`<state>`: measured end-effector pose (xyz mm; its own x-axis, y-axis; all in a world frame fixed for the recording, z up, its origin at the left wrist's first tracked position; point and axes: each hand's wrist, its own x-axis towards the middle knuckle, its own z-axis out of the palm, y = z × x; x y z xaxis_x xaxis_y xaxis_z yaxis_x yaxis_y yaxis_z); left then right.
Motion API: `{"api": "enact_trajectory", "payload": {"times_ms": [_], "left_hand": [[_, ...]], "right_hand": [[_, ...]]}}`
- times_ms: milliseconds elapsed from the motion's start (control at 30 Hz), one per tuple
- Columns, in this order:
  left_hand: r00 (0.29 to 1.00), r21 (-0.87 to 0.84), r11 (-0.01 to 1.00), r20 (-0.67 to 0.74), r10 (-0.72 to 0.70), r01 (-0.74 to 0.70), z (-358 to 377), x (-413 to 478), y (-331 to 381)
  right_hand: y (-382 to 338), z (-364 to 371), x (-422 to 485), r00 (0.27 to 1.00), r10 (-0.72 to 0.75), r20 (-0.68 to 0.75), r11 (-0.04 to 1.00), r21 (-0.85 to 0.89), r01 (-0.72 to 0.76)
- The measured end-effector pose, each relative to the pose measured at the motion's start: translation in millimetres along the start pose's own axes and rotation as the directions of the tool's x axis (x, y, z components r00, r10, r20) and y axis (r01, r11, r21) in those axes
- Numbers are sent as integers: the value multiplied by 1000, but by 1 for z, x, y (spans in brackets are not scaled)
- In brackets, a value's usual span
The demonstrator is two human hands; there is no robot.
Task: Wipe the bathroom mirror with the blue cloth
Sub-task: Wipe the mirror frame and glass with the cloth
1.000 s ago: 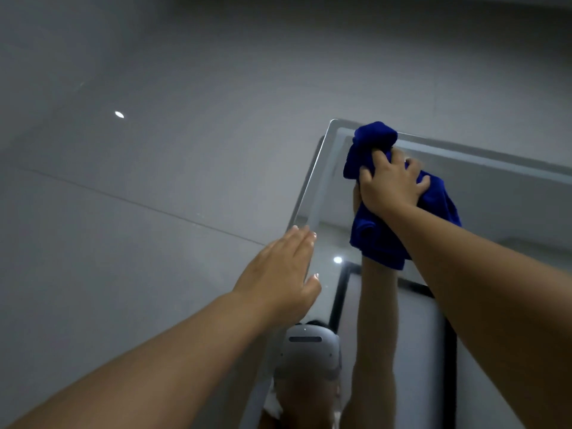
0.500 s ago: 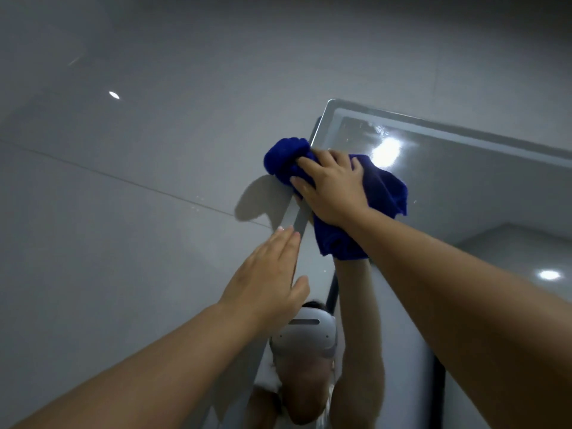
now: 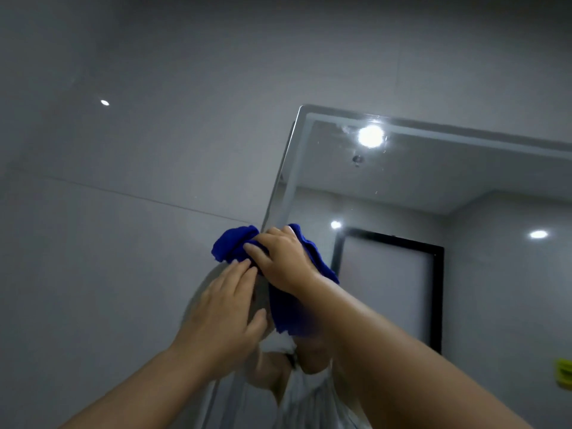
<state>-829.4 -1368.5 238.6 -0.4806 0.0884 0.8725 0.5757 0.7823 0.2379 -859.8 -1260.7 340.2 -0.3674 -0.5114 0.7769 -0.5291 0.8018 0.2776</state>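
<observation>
1. the right hand [image 3: 283, 263] is pressing the blue cloth [image 3: 233, 247] against the left edge of the bathroom mirror [image 3: 402, 187], with its fingers bending over the bunched fabric and gripping it.
2. the cloth is lying across the mirror's left rim, roughly halfway down the visible edge. one bunched end is sticking out over the grey tiled wall [image 3: 123, 258], and the rest is hanging below the wrist in front of the glass.
3. the left hand [image 3: 224, 308] is lying flat just below and to the left of the right one. its fingers are straight and close together, its thumb is spreading out to the side, and it is holding nothing.
4. the left fingertips are reaching the cloth's lower edge, but i cannot tell whether they are touching it.
5. both bare arms are rising from the bottom of the view towards the mirror's edge.
6. the glass is reflecting a bright ceiling lamp [image 3: 370, 136] near its top and a black-framed door [image 3: 390, 243] further down.
7. a yellow-green object [image 3: 564, 373] is showing at the far right edge, too cut off to name.
8. a thin seam is running across the wall, and a small light spot [image 3: 104, 102] is glinting high on the left.
</observation>
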Motion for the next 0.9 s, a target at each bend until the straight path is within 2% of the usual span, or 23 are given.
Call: {"api": "enact_trajectory", "payload": {"times_ms": [167,233,367,667,800,900], "left_hand": [[998,74,997,56,-32,28,-30,-32,-2],[995,94,994,69,-68,61,-41,-46,3],[981,91,991,155,-114,101,-55,-74,25],[953,20,999,301,-44,40,-48,-110,93],[925,-39,994,371,-77,99,-39,-124,131],[899,-106,977,420,-127,188,-26,-148,162]], "right_hand": [[-24,-6,-43,977,26,212,999,-44,-18],[-28,-6,-67,965,72,251,997,-34,-65],[-36,-13,-113,957,134,255,991,-18,-134],[-46,-64,-188,928,312,205,948,0,-318],[-49,-79,-244,901,381,206,922,-10,-387],[-49,-86,-296,872,449,194,882,58,-467]]}}
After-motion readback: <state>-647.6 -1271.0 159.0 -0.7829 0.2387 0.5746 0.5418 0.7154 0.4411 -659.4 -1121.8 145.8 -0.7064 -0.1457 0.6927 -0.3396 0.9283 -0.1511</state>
